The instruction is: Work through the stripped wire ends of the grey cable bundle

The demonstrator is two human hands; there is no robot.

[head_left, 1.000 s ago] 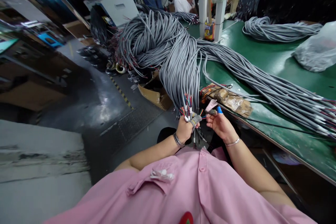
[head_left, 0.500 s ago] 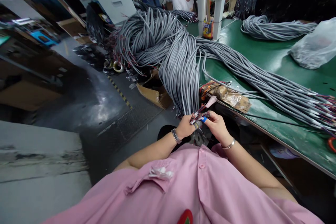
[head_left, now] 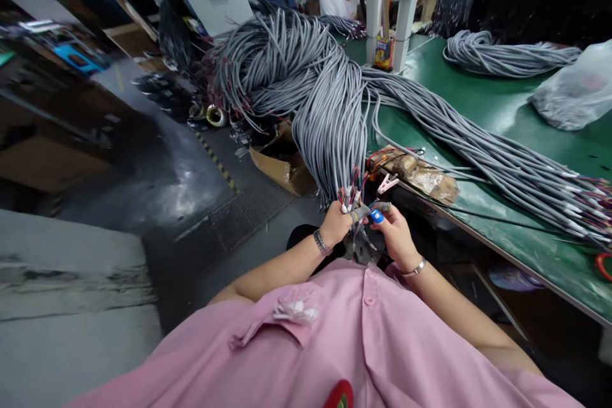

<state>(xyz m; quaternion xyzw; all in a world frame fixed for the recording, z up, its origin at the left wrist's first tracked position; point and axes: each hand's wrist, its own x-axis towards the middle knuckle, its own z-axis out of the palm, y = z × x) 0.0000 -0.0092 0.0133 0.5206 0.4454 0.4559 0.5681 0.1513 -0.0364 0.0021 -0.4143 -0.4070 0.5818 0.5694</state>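
Gray multicore cables [head_left: 332,127]: being clutched by their stripped ends in the left hand [head_left: 335,224], just beside the right hand [head_left: 398,236] (cannot tell if pinching), hanging smooth and rounded, splaying into colored wires [head_left: 356,174].

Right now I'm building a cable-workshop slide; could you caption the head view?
Hands close together at the coloured wire ends of draped grey cables, beside a green table.
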